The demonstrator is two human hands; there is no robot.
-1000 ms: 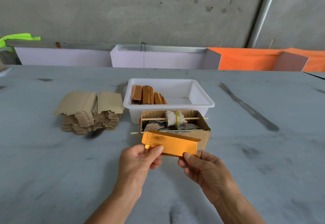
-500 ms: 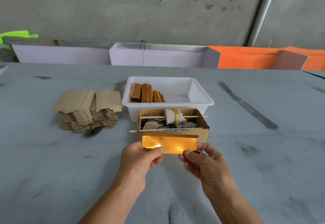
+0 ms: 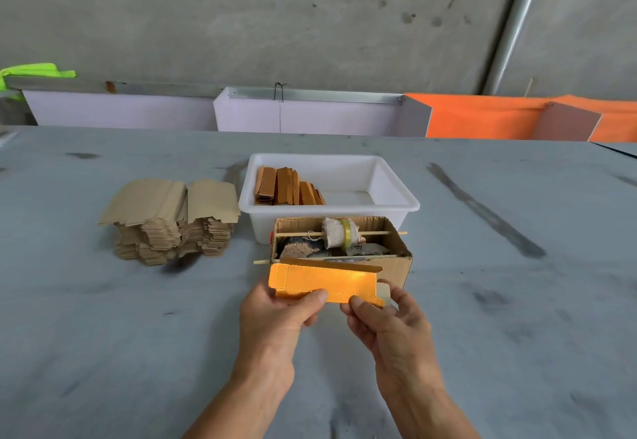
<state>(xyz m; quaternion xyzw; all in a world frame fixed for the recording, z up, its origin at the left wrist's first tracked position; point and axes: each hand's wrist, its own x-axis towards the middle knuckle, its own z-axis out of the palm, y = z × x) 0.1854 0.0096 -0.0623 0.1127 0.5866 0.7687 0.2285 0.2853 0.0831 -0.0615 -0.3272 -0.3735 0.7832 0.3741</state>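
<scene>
gold card blank (image 3: 324, 281) — shiny, partly folded | lengthwise, pinched just before cardboard box (image 3: 396, 268)

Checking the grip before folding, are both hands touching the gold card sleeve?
Touching. The head view shows the left hand pinching the gold card sleeve at its lower edge, thumb on top, and the right hand pinching its right end.

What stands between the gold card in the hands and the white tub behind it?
The open cardboard box stands directly between the gold card, pinched by left hand and right hand, and the white tub. The card would probably have to pass over it.
</scene>
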